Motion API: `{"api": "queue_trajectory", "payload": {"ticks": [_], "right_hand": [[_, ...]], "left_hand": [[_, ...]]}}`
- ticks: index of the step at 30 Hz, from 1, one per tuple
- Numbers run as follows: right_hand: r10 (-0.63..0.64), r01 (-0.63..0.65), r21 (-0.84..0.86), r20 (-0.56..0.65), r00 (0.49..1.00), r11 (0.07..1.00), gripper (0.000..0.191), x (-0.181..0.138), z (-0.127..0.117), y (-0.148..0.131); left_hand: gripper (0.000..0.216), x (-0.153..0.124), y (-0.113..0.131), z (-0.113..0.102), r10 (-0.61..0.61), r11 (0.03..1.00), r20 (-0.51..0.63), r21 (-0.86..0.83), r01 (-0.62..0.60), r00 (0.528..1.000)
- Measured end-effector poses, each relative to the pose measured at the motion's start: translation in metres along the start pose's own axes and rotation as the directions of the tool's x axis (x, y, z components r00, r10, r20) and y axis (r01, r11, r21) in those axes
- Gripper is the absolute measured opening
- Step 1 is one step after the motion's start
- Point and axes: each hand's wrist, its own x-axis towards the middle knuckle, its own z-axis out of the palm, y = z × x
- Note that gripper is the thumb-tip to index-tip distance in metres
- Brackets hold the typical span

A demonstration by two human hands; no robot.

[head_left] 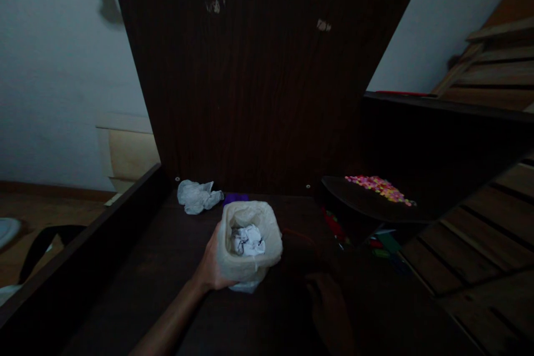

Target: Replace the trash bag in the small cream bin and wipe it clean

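Observation:
My left hand (pixel 212 267) is wrapped round the side of a small waste bin lined with a pale plastic bag (pixel 267 233), holding it over a dark wooden surface (pixel 158 267). Crumpled white paper (pixel 247 240) lies inside the bin. My right hand (pixel 329 311) rests low in deep shadow to the right of the bin, touching nothing that I can make out; its fingers are too dark to read. A crumpled white plastic bag (pixel 197 196) lies on the surface just behind the bin, next to something purple (pixel 236 197).
A tall dark wooden panel (pixel 267 78) stands upright behind the surface. A dark tray with small pink and yellow bits (pixel 380 188) sits at the right, with coloured items (pixel 377 245) under it. Wooden slats (pixel 479 245) fill the right side. A raised rail (pixel 83 256) borders the left.

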Motion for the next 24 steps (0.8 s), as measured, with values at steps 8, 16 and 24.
{"api": "queue_trajectory", "payload": {"ticks": [8, 16, 24], "right_hand": [[-0.204, 0.194, -0.151, -0.055, 0.977, 0.969, 0.023, -0.001, 0.005, 0.011], [-0.316, 0.298, -0.303, -0.010, 0.949, 0.905, 0.031, 0.001, -0.004, 0.012], [-0.382, 0.376, -0.276, 0.034, 0.924, 0.885, 0.040, 0.018, -0.022, 0.011]], "left_hand": [[0.108, -0.011, 0.003, -0.001, -0.101, 0.993, 0.001, -0.055, 0.101, 0.995], [0.115, -0.020, 0.010, -0.004, -0.183, 0.982, 0.080, 0.053, 0.179, 0.980], [0.133, -0.046, 0.027, -0.017, -0.248, 0.952, 0.196, 0.228, 0.202, 0.949]]}}
